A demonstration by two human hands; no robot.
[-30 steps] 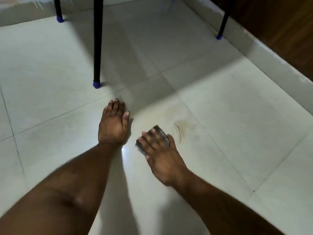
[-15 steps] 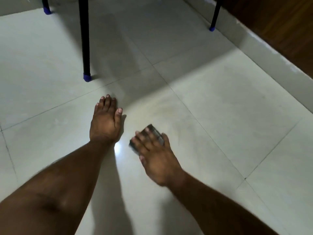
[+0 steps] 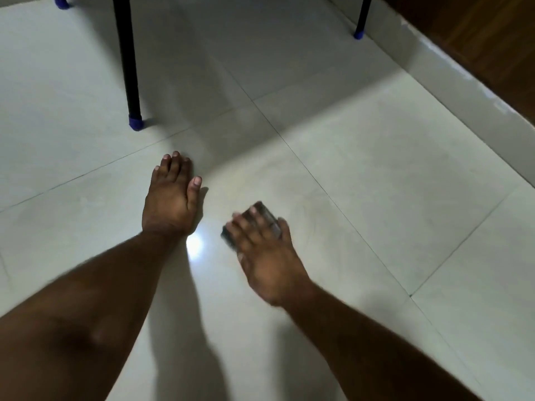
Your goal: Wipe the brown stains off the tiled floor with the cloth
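My right hand (image 3: 267, 256) presses flat on a small dark folded cloth (image 3: 267, 217) on the pale tiled floor (image 3: 376, 183); only the cloth's far corner and left edge show past my fingers. A faint brownish smear (image 3: 308, 212) lies on the tile just right of the cloth. My left hand (image 3: 170, 204) rests palm down on the floor to the left, fingers together, holding nothing. Both forearms reach in from the bottom edge.
A black furniture leg with a blue foot cap (image 3: 134, 123) stands just beyond my left hand. Another leg (image 3: 359, 33) stands at the back right. A pale skirting (image 3: 463, 91) under a dark wooden panel (image 3: 492, 39) runs along the right.
The curved brown stain seen beside the cloth a second ago is now only a faint smear. My right hand has rubbed the cloth about on the spot; my left hand stays planted.
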